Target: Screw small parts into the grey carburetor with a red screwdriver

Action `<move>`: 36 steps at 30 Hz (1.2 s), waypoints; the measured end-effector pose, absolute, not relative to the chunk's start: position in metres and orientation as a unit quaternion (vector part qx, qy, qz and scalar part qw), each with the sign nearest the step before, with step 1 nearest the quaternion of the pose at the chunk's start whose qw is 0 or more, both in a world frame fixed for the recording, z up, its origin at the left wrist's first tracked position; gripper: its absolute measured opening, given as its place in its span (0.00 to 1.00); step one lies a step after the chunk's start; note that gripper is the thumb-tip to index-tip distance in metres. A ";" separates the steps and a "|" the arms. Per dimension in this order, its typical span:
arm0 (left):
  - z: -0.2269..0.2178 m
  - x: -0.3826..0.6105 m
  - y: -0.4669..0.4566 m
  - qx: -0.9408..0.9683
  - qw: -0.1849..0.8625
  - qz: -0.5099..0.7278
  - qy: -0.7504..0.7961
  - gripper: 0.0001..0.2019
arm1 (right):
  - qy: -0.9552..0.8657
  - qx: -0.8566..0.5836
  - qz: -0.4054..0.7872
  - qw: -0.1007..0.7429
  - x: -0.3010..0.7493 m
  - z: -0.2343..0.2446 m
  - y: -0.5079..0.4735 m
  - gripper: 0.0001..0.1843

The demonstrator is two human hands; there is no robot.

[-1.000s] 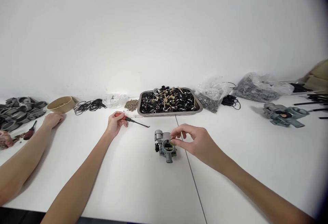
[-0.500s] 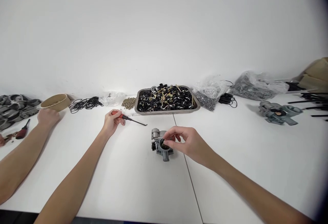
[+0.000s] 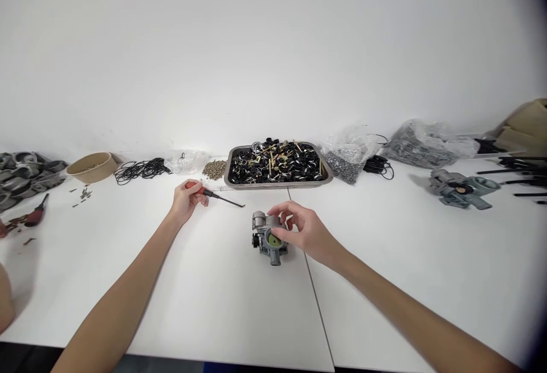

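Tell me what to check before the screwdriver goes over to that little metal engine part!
1. Screwdriver held firmly: ok. The left hand has its grip closed round the red handle.
2. Metal part held steady: ok. It sits on the table, and the right hand curls over its top and side.
3. Greenish round piece sitting flat in the part's opening: cannot tell, too small.
4. Screwdriver tip lined up with the part: not ok. It lies to the part's left, apart from it.
5. Other person's arm out of the way: ok, at the far left edge.
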State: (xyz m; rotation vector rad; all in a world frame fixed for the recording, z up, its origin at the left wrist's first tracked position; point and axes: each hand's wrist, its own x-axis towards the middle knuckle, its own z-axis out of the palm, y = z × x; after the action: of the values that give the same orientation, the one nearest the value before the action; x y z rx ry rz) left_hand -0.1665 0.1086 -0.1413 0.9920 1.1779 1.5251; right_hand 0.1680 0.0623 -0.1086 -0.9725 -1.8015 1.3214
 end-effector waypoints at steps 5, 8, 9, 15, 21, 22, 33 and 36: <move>-0.137 -0.167 0.106 0.404 0.471 0.624 0.475 0.17 | -0.644 -0.416 0.536 0.353 0.169 -0.112 0.068 0.17; -0.129 -0.168 0.103 0.401 0.463 0.631 0.476 0.16 | -0.640 -0.436 0.517 0.364 0.171 -0.115 0.072 0.15; -0.126 -0.168 0.102 0.400 0.461 0.633 0.477 0.16 | -0.642 -0.439 0.509 0.368 0.171 -0.116 0.074 0.15; -0.101 -0.149 0.093 0.401 0.464 0.637 0.467 0.14 | -0.646 -0.440 0.489 0.387 0.172 -0.123 0.081 0.14; -0.092 -0.110 0.081 0.409 0.498 0.630 0.434 0.12 | -0.628 -0.427 0.511 0.404 0.174 -0.117 0.082 0.19; -0.092 -0.105 0.079 0.414 0.503 0.624 0.432 0.11 | -0.629 -0.424 0.511 0.404 0.175 -0.117 0.082 0.20; -0.083 -0.085 0.069 0.408 0.529 0.603 0.435 0.11 | -0.626 -0.386 0.535 0.416 0.174 -0.117 0.083 0.19; -0.083 -0.084 0.068 0.407 0.540 0.600 0.428 0.12 | -0.625 -0.381 0.535 0.422 0.174 -0.117 0.083 0.14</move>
State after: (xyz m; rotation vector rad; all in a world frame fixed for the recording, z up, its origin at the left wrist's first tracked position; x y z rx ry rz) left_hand -0.0842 0.0682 -0.0825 0.9667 1.0180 1.4252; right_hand 0.1742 0.0834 -0.1168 -0.9528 -1.5649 1.3397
